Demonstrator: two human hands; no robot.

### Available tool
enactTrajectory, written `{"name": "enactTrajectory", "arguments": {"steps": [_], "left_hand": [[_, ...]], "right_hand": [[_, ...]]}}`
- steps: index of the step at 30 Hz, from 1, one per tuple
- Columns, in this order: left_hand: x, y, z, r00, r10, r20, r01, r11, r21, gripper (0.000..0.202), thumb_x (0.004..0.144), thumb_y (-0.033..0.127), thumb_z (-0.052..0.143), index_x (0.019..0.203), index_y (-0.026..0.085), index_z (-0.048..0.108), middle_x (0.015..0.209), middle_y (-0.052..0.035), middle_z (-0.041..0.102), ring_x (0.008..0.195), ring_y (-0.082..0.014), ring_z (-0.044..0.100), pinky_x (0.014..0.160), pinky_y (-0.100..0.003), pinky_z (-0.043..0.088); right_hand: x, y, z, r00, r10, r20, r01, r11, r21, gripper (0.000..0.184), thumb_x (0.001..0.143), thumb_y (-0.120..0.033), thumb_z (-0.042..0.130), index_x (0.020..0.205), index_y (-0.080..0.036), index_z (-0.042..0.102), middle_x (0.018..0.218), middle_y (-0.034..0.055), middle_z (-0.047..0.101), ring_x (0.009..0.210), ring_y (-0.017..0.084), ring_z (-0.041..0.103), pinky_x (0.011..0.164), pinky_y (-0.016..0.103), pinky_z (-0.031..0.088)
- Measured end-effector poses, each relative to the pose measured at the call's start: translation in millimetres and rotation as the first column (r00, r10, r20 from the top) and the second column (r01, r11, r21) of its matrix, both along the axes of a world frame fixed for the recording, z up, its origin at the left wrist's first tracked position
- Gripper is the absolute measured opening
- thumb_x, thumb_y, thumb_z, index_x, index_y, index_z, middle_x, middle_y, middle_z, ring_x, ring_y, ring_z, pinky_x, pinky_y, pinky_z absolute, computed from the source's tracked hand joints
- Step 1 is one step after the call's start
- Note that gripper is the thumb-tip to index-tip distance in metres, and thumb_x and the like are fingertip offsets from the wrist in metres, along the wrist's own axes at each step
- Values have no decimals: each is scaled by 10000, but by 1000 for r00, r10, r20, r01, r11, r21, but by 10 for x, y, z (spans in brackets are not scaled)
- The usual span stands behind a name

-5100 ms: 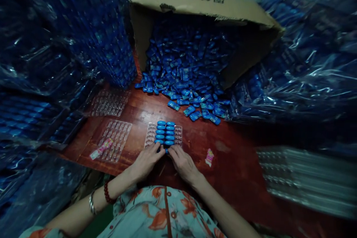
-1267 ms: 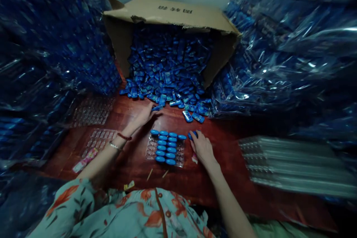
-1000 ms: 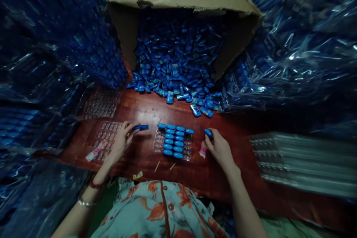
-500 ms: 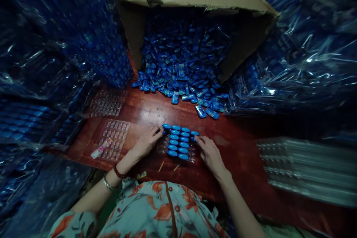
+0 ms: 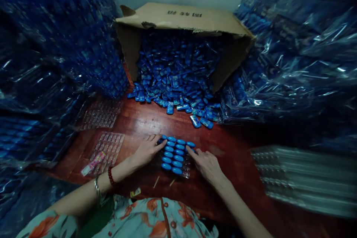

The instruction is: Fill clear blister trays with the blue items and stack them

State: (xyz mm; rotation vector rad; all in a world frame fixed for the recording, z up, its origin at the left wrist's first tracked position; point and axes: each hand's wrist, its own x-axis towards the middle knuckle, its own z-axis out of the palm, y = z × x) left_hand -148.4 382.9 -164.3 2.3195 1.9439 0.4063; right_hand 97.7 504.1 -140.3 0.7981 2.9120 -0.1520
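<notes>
In front of me a clear plastic blister tray (image 5: 186,171) carries two full middle columns of glossy blue oval cases (image 5: 168,154). A single case tops each outer column. At the upper left corner of the tray my left hand (image 5: 149,149) is closed, with a small dark blue case (image 5: 160,141) partly showing at its fingertips. On the opposite side my right hand (image 5: 206,163) has its fingertips closed at another blue case (image 5: 192,149), just below the top one; the fingers cover part of it.
Behind the tray, a cardboard box (image 5: 184,16) on its side spills a heap of small blue packs (image 5: 178,78) onto the red-brown table (image 5: 147,119). Clear trays (image 5: 108,148) and a pink wrapper (image 5: 94,163) lie left. Stacked clear trays (image 5: 301,182) stand right; wrapped blue stacks (image 5: 284,67) flank both sides.
The view has tilted up, so the scene sits lower and slightly left. My left fingers have come inward over the tray's corner; my right fingertips stay by the right column.
</notes>
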Motion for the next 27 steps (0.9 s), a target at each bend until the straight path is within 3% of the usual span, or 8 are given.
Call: {"name": "enactTrajectory", "arguments": {"steps": [3,7,9,11,16,21,24,27], "left_hand": [[-67,-13,-65,966,70,251,-105,986,128,369,906,152,399,1238,243,533,1138,-106,518,1017,-195,507,843,-352,460],[-210,414,-34,841,218,495,-299,950,89,343,940,230,349,1223,191,539,1046,-87,549,976,-172,542,864,-332,467],[-273,803,-26,853,256,455,-309,950,45,341,932,254,374,1225,168,526,1055,-95,548,954,-180,554,864,-340,468],[-303,1197,-43,916,249,313,-270,962,25,395,888,258,468,1265,141,476,1168,-139,494,1018,-215,533,895,-374,454],[-253,1697,-98,973,232,18,-231,973,-28,354,844,115,448,1195,109,494,1229,-180,444,1086,-262,490,922,-426,427],[-340,1303,-124,960,247,130,-242,969,-53,311,863,139,437,1159,106,526,1202,-177,487,1042,-242,532,913,-398,448],[-477,720,-92,867,334,369,-357,934,-7,314,918,222,382,1188,138,517,1147,-132,534,1004,-199,564,909,-357,465],[-533,74,20,777,422,467,-484,875,16,311,922,278,396,1186,179,526,1089,-101,539,965,-181,574,879,-341,482]], "right_hand": [[129,45,-142,970,-39,-238,44,999,13,399,919,-221,388,1292,-276,518,794,50,660,682,139,621,718,251,453],[62,398,-326,761,-325,-561,346,936,-72,367,946,-322,326,1187,-227,586,933,66,670,836,164,635,786,281,479],[-124,636,-378,682,-474,-557,511,854,-100,393,935,-414,328,1160,-209,576,1030,89,642,890,201,624,768,321,492],[-357,833,-404,694,-555,-458,594,801,-70,436,912,-477,355,1174,-182,541,1063,125,604,876,223,615,697,324,496],[-657,978,-433,781,-565,-267,578,815,-35,362,889,-385,435,1130,-124,502,1084,187,539,916,256,591,671,326,488],[-136,751,-499,681,-608,-409,477,791,-383,307,859,-375,432,1054,-153,515,1005,132,605,881,239,612,757,378,504],[360,454,-482,589,-724,-358,362,633,-684,402,859,-443,415,1167,-185,441,817,50,645,617,182,618,637,352,533],[680,104,-382,542,-779,-315,262,513,-818,446,829,-481,494,1169,-210,397,850,52,663,619,173,640,619,330,551]]}}
